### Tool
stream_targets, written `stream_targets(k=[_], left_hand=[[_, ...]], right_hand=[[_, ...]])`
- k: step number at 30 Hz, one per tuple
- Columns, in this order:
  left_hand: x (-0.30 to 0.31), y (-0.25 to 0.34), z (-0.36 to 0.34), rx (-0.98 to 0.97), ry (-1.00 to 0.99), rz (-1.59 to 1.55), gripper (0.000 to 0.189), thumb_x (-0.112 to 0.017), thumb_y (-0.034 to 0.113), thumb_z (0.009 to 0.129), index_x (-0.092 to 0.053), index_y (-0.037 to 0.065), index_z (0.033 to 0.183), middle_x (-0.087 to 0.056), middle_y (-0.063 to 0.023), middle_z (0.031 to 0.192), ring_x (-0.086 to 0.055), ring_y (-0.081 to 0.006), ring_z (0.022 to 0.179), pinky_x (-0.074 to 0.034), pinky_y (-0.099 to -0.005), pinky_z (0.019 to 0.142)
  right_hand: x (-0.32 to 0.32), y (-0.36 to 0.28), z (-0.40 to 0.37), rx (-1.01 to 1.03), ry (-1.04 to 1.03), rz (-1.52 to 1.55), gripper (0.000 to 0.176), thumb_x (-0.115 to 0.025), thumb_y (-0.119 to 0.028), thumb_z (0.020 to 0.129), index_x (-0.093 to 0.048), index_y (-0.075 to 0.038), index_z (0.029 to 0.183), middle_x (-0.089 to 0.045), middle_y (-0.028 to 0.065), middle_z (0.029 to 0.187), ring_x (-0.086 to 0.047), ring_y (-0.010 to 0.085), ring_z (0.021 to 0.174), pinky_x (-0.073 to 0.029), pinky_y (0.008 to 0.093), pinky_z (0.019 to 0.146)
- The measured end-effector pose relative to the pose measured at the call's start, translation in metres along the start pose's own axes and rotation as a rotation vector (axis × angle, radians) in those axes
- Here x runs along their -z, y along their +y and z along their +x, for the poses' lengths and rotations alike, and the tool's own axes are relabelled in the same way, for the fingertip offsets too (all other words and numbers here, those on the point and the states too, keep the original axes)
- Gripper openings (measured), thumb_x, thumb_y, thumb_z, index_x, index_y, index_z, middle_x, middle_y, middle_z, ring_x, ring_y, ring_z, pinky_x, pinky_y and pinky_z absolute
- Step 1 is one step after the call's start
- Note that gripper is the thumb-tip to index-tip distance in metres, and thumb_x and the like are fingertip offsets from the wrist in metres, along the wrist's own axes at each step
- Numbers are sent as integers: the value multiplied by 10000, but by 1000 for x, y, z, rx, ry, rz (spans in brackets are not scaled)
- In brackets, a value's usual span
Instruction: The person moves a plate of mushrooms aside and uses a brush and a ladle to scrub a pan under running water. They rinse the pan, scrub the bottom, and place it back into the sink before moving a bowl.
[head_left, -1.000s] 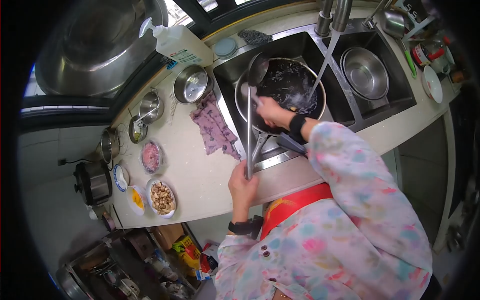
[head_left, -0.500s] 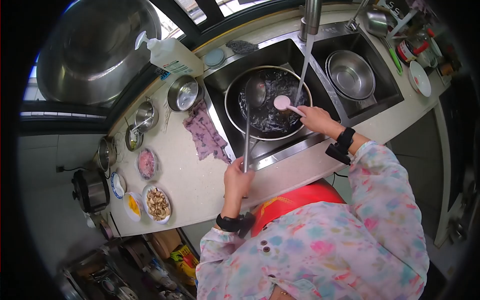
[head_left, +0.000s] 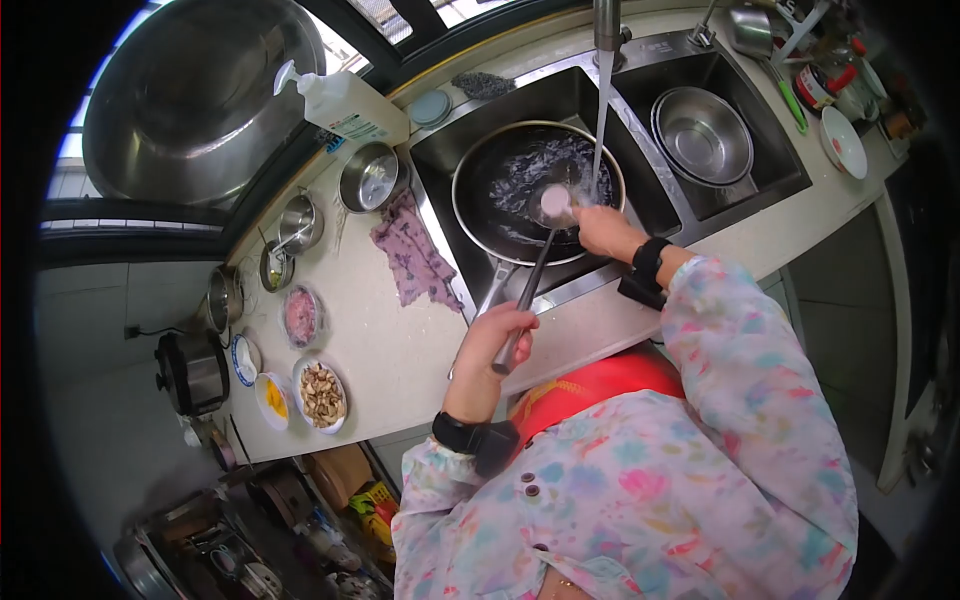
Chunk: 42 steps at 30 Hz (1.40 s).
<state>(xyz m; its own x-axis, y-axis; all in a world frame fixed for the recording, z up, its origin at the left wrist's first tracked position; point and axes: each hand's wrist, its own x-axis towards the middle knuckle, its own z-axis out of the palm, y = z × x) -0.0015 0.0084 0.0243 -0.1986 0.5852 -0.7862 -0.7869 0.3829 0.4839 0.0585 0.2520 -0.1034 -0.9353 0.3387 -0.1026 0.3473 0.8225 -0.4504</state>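
In the left basin of the sink sits a wide dark pan point(head_left: 490, 225) holding water, with a stream from the faucet point(head_left: 607, 35) falling into its right side. My left hand point(head_left: 495, 345) is wrapped round the dark handle of a metal ladle point(head_left: 537, 275), whose bowl is over the pan. A pink round-headed brush point(head_left: 556, 201) meets the ladle's bowl; my right hand point(head_left: 608, 233) grips its handle, which is mostly hidden by the fingers. The pan's handle point(head_left: 497, 287) points toward the sink's front edge.
Nested metal bowls point(head_left: 702, 137) stand in the right basin. Left of the sink lie a purple cloth point(head_left: 413, 252), a metal pot point(head_left: 370, 178), a plate of chopped mushrooms point(head_left: 321, 396) and a bowl of meat point(head_left: 300, 317). A pump bottle point(head_left: 350, 105) stands behind.
The ladle's bowl has moved right and down in the pan, onto the brush. My left hand has turned and shifted right; my right hand has moved slightly left.
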Motion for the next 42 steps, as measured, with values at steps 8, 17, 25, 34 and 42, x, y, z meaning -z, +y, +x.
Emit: stream_targets(k=[8,17,25,34,42], left_hand=[[-36,-1,23,-196,18,193,316,-511,313,890,-590,40,1027,-604,-62,772,-570,-119,616,-426,-223,498],[95,-52,-5,-466,521,1024,317,-638,178,782,-587,20,1052,-614,-85,738,-575,-172,627,-436,-297,522],[26,-20,4,-81,-224,-86,459,-515,308,889,-453,-21,1203,-497,-9,624,-439,-87,462,-332,-220,391],[-48,29,9,130,-585,-1327,316,-437,42,858,-369,-118,1122,-401,-59,797,-443,-87,488,-393,-229,387],[-133,81,-24,68,-70,-807,306,-414,24,808,-382,-122,1076,-391,-49,751,-435,-85,469,-402,-227,365]], right_hand=[[35,-65,-56,-732,-224,1510,156,-543,-107,764,-522,37,820,-580,104,691,-621,236,623,-538,360,509],[58,-68,-84,-764,-161,1682,286,-579,50,734,-395,-29,939,-538,106,769,-582,184,567,-500,306,489],[94,-64,-102,-721,-148,1441,303,-597,-37,733,-424,-35,982,-553,78,733,-542,144,509,-434,267,423],[125,-23,-90,-493,-364,1348,306,-565,-95,698,-430,-76,972,-500,28,690,-461,107,460,-356,264,347],[135,32,-100,-274,-603,1409,266,-564,-73,672,-456,-56,915,-436,24,664,-422,117,463,-330,270,358]])
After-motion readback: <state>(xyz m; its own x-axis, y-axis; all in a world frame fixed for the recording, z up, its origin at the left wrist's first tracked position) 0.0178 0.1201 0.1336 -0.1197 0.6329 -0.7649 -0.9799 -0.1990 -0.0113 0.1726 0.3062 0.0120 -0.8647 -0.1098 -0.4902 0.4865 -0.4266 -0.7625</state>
